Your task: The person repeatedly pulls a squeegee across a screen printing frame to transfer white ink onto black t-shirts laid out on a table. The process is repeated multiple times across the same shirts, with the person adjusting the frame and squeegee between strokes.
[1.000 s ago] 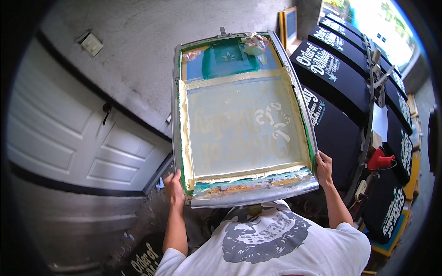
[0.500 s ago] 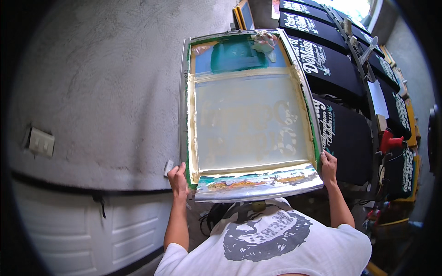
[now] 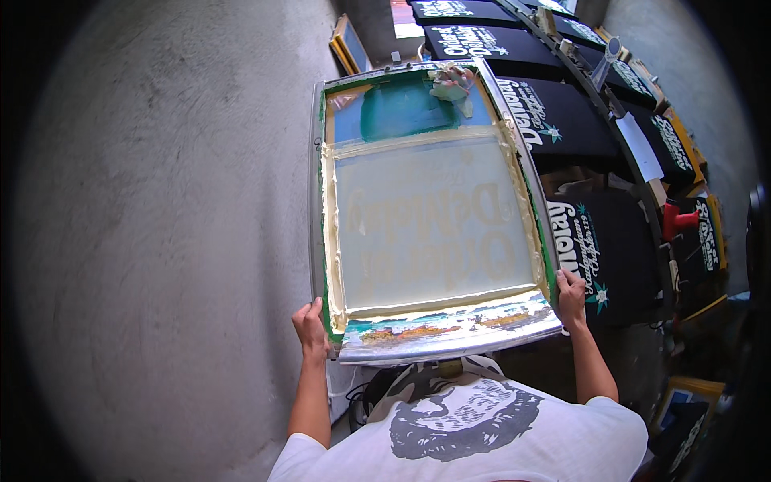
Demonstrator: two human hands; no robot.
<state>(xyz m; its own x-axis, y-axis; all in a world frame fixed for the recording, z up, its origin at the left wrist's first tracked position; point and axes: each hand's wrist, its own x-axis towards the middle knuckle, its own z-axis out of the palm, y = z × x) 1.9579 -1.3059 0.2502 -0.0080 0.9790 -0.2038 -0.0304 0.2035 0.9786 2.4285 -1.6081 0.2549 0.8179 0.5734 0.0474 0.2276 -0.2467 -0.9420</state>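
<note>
A silkscreen printing frame [image 3: 450, 341] is held up in front of my chest by both hands. My left hand [image 3: 309, 325] closes round its near left edge, and my right hand [image 3: 572, 297] grips the near right edge with the thumb on top. Pale mesh [image 3: 434, 225] fills the frame, with faint mirrored lettering showing in it and cream tape along its borders. The far end carries a teal patch [image 3: 409, 108] over blue. In the far right corner sits a crumpled, stained wad [image 3: 452, 82]. The near strip is smeared with white, teal and orange.
Black printed T-shirts [image 3: 622, 265] lie on boards in rows to the right. Among them are a red-handled tool [image 3: 676, 219], a white paper strip [image 3: 640, 149] and a pale scoop-like tool [image 3: 606, 63]. Wooden frames [image 3: 351, 44] lean beyond; a grey wall [image 3: 177, 201] stands left.
My view has turned to the right along with the frame; the white panelled door and wall switch have left the picture. Both hands keep their hold on the frame.
</note>
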